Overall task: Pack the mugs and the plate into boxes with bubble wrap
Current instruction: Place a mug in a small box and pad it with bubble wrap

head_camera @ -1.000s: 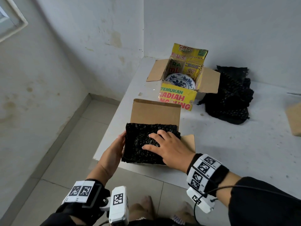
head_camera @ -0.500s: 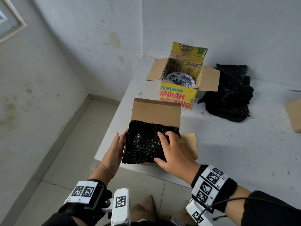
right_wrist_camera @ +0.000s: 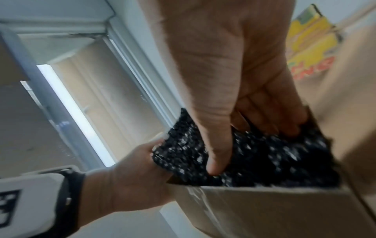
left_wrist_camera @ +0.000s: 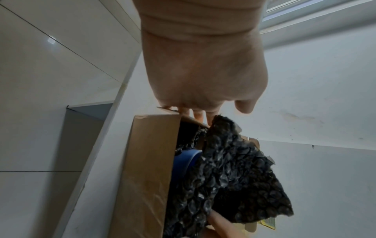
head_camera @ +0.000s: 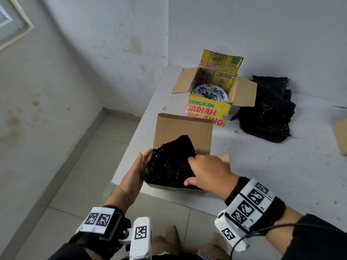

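Note:
A brown cardboard box [head_camera: 183, 128] stands open at the table's front left corner. A black bubble wrap sheet [head_camera: 169, 164] lies over its opening, its far corner raised. My right hand [head_camera: 206, 171] grips the sheet's right side, thumb on top and fingers dipped inside the box. My left hand [head_camera: 139, 169] rests flat against the box's left side with straight fingers. The left wrist view shows a blue mug [left_wrist_camera: 183, 161] in the box under the lifted wrap. A blue-patterned plate [head_camera: 210, 92] lies in the yellow printed box [head_camera: 206, 113] behind.
A heap of black bubble wrap [head_camera: 266, 113] lies right of the yellow box. A piece of cardboard [head_camera: 340, 136] shows at the right edge. The white table [head_camera: 281, 166] ends just left of and in front of the brown box, with tiled floor below.
My right hand moved from pressing flat on the wrap to its right side and took hold of it. The wrap's far corner has lifted. My left hand stayed at the box's left side.

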A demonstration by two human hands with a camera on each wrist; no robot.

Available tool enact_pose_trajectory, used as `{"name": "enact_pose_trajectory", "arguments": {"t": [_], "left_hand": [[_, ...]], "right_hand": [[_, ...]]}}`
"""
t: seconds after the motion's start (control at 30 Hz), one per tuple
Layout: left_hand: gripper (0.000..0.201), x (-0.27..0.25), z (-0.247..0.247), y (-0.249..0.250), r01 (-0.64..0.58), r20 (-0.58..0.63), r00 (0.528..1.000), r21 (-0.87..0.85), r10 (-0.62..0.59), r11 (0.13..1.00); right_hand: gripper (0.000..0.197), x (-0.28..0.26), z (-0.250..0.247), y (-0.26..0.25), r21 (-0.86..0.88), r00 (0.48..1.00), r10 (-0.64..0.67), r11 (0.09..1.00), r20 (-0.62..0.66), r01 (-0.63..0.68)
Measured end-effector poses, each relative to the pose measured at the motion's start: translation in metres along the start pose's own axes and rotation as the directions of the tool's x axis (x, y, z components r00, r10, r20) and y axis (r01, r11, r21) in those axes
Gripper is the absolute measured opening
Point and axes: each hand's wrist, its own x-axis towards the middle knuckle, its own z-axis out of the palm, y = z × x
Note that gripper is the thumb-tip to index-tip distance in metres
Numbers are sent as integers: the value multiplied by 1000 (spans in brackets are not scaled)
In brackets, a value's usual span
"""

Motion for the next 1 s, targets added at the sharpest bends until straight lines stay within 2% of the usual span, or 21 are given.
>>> {"name": "enact_pose_trajectory", "arguments": {"t": [0.03, 0.1, 0.17, 0.27, 0.37, 0.47, 0.57, 0.63, 0.77, 0.87, 0.93, 1.0], "left_hand": [[57, 0, 0, 1, 4, 9, 1000, 0, -4, 1000], [58, 0, 1, 1, 12, 11, 1000, -25, -12, 1000], [58, 1, 1, 0, 19, 10, 1000, -74, -18, 997], [59, -1, 1, 1, 24, 11, 1000, -86, -24, 996], [61, -2, 1, 3, 35, 17, 999, -75, -33, 997], [60, 0, 1, 2, 41, 16, 999, -99, -40, 994], [61, 1, 0, -1, 28, -1, 1000, -80, -28, 996], [62, 1, 0, -2, 17, -9, 1000, -69, -17, 997], [67, 0, 0, -2, 4, -12, 1000, -46, -5, 999], [66, 0, 0, -1, 8, -1, 1000, -48, -8, 999], [64, -1, 1, -1, 3, 5, 1000, -45, -3, 999], [62, -1, 2, -2, -10, -9, 1000, -27, 10, 1000]], "right_hand": [[52, -2, -5, -2, -32, 995, -40, 999, -89, 37], [57, -3, -5, -7, -49, 933, -156, 988, -325, 148], [69, 6, 9, -10, -41, 866, -263, 961, -425, 272], [64, 24, 35, -11, -6, 875, -392, 913, -283, 407], [58, 34, 48, -16, 22, 897, -411, 907, -164, 420], [53, 40, 47, -20, 44, 902, -399, 911, -164, 411], [40, 49, 40, -23, -52, 881, -423, 905, -211, 422], [29, 55, 38, -28, -96, 882, -429, 903, -194, 418], [30, 57, 42, -33, -85, 888, -417, 909, -193, 408], [39, 53, 51, -21, 17, 833, -468, 869, -294, 494], [38, 47, 56, -12, 6, 758, -501, 833, -417, 554], [47, 41, 55, -8, -61, 692, -498, 831, -522, 552]]}}
